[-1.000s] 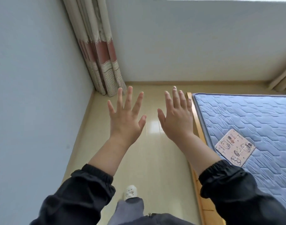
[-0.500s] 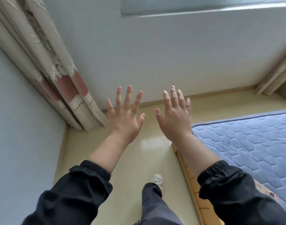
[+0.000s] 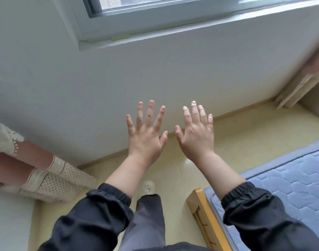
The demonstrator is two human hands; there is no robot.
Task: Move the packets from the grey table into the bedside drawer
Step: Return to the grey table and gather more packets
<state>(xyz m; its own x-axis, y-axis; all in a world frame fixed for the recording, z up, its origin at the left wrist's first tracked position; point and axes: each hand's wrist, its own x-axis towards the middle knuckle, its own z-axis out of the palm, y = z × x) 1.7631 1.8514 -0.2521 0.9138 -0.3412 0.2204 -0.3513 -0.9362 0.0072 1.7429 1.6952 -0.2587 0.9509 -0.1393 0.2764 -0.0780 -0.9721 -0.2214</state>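
Near the mattress [image 3: 290, 178] corner, the left hand [image 3: 146, 140] and right hand [image 3: 196, 140] hung spread and empty before the wall [image 3: 155, 73]. No packets, surface or drawer showed; packets would likely be light, floppy, best pinched at an edge.

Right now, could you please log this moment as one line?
left hand: open, empty | right hand: open, empty | packets, table, drawer: not in view | lower right: mattress
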